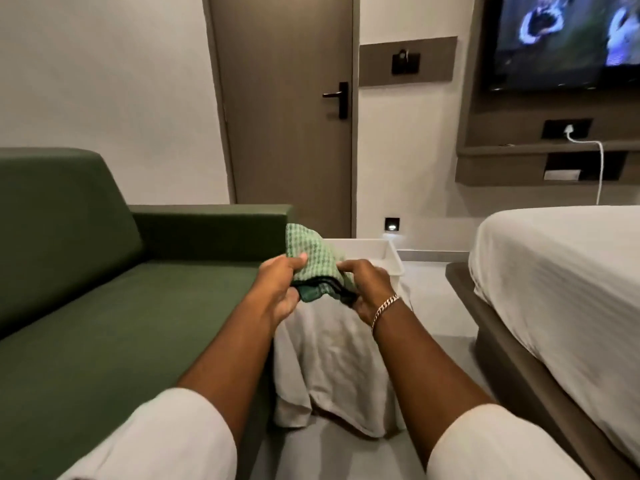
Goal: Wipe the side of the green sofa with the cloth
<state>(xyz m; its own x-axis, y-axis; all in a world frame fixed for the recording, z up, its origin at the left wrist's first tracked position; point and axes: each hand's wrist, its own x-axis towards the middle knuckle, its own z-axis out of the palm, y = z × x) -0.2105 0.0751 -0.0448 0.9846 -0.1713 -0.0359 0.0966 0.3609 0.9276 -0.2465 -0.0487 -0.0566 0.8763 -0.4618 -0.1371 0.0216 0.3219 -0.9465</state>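
Note:
The green sofa (114, 320) fills the left half of the view, its far armrest (211, 230) running across the middle. A light green checked cloth (313, 258) with a dark edge is held in the air just right of the seat's front edge. My left hand (278, 289) grips its left side and my right hand (367, 289), with a chain bracelet on the wrist, pinches its right side. The cloth is bunched and partly folded between both hands. It does not touch the sofa.
Below my hands a white sheet (332, 368) drapes over a low object, with a white tray (391, 258) behind it. A bed (561, 292) stands at the right. A closed door (287, 116) and a wall TV (564, 39) are ahead. Grey floor runs between sofa and bed.

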